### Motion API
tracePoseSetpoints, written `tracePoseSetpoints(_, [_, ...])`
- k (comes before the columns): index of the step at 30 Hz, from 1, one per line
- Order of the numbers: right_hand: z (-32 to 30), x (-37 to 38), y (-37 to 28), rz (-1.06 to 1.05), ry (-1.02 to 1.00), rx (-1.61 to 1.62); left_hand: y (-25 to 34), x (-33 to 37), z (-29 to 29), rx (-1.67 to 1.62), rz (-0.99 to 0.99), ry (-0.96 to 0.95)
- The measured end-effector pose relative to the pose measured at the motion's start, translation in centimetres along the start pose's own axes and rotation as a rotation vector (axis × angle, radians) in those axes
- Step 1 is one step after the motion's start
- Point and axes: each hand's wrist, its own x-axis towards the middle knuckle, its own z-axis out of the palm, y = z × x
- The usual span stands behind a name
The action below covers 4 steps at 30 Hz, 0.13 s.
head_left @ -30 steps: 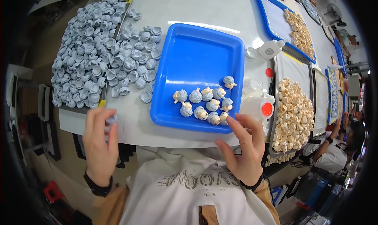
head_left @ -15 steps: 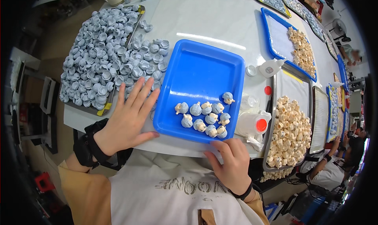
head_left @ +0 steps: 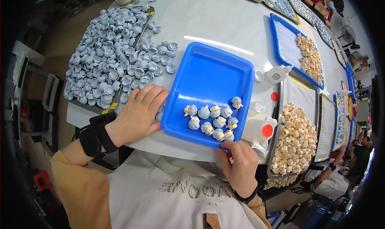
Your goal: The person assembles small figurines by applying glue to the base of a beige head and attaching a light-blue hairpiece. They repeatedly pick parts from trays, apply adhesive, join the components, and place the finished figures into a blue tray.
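The blue tray (head_left: 200,80) lies on the table in front of me, with several small doll heads (head_left: 219,122) with pale blue hair grouped in its near part. My left hand (head_left: 138,114) lies at the tray's left side, palm down, with bent fingers close together and the thumb apart by the tray's corner. Nothing shows in it. At the near right edge, my right hand (head_left: 240,163) is closed on the tray's rim. Loose pale blue hair shells (head_left: 150,64) lie just beyond my left hand.
A heaped tray of blue shells (head_left: 100,60) stands at left. On the right are a white squeeze bottle (head_left: 278,73), a clear jar with a red spot (head_left: 258,129) and a metal tray of cream-coloured parts (head_left: 294,140). Another blue tray (head_left: 276,32) lies farther off. Other people sit at right.
My left hand's spread fingers have drawn together and bent, and the hand has moved nearer the tray's side. My right hand stays on the rim. The whole view has shifted slightly.
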Motion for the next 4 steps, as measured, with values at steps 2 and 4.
tracePoseSetpoints(2, [0.09,-0.14,0.08,0.0,-0.003,0.008,-0.24,-0.45,0.43,0.006,-0.018,0.031])
tracePoseSetpoints(4, [0.22,-0.1,0.15,-0.005,-0.008,0.011,-0.31,-0.55,0.6,-0.008,-0.04,0.014])
